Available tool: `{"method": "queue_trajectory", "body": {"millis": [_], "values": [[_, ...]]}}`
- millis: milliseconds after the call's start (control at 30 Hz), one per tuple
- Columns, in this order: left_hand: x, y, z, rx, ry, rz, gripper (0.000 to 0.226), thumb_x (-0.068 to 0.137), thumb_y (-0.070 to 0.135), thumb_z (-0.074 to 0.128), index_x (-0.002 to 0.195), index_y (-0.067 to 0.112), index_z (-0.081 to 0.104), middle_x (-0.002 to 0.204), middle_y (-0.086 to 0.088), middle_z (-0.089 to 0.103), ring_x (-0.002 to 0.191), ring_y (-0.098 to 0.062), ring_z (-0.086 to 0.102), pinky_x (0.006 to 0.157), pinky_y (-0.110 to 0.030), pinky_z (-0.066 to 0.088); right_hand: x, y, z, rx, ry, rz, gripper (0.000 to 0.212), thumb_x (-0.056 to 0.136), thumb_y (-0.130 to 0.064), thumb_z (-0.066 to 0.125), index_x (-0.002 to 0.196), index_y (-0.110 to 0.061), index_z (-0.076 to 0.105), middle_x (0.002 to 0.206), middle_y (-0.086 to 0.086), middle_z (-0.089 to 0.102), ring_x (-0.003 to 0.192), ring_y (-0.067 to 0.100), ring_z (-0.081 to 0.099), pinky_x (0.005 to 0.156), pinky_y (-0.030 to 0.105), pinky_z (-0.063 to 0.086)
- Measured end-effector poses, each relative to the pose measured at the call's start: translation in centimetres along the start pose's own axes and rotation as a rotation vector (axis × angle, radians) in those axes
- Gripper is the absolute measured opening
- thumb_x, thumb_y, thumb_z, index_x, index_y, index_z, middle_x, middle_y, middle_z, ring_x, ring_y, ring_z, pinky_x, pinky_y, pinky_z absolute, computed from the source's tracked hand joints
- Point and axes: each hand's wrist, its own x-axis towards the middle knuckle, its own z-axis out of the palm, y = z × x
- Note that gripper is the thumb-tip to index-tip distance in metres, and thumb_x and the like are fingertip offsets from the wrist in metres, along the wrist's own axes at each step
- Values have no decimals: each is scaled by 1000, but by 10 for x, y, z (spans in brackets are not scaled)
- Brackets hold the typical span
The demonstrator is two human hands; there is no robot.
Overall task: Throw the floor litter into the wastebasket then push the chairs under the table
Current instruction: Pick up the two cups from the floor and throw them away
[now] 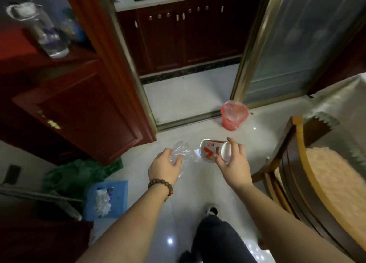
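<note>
My left hand (165,168) is closed on a crumpled clear plastic wrapper (181,150), held above the pale tiled floor. My right hand (234,159) grips a red and white paper cup (212,150) by its base, with the cup lying sideways and its mouth to the left. A small red wastebasket (233,117) lined with a clear bag stands on the floor beyond both hands, by the sliding door track. At the right a wooden chair (297,163) with a woven seat stands pulled out beside the covered table (344,104).
A dark red cabinet (79,108) with a glass jug (45,30) on top fills the left side. A blue tissue box (107,199) and green cloth (79,175) lie at lower left. A sliding glass door (287,44) leads to a kitchen. My leg and shoe (213,211) are below.
</note>
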Motion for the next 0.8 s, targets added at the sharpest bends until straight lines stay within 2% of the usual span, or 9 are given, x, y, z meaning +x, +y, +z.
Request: {"method": "queue_trajectory", "body": {"millis": [200,333,533,600,667,733,800], "values": [[143,53,75,17,-104,99,29,84,48,58,98,22,59,91,-6,68,81,-29,61,59,-27,36,144,46,-2,30,125,132,65,82,-32,68,137,-27,34,134,3,38,117,25,48,94,35,41],[238,99,131,63,-190,131,32,84,49,58,99,21,60,92,-6,68,81,-26,62,59,-25,34,250,77,-9,49,155,245,66,81,-31,68,138,-23,34,135,6,38,118,29,48,98,42,44],[353,178,195,109,-299,204,31,83,48,60,98,21,59,92,-6,68,85,-31,62,60,-27,34,362,119,-35,47,222,402,65,81,-31,68,137,-24,35,135,5,39,113,29,51,88,35,44],[385,197,219,124,-343,232,28,84,47,59,93,21,57,89,-6,67,83,-30,62,59,-27,35,389,135,-41,46,244,468,65,82,-33,68,137,-25,34,136,5,39,114,28,51,88,37,46],[414,212,249,141,-395,262,28,85,47,57,92,20,56,87,-5,66,80,-28,61,58,-28,39,412,152,-42,40,264,521,65,83,-34,67,138,-26,34,137,5,39,115,29,50,91,40,46],[443,223,287,158,-466,270,31,87,49,54,99,20,58,88,-4,66,80,-24,61,62,-30,48,435,173,-40,35,287,560,65,83,-33,68,138,-25,34,137,6,39,118,28,48,92,39,44],[471,230,332,188,-537,279,32,89,50,50,101,21,57,88,-4,66,79,-22,60,63,-31,50,456,196,-32,30,304,611,65,83,-32,68,138,-25,35,137,7,39,118,28,48,92,38,44]]}}
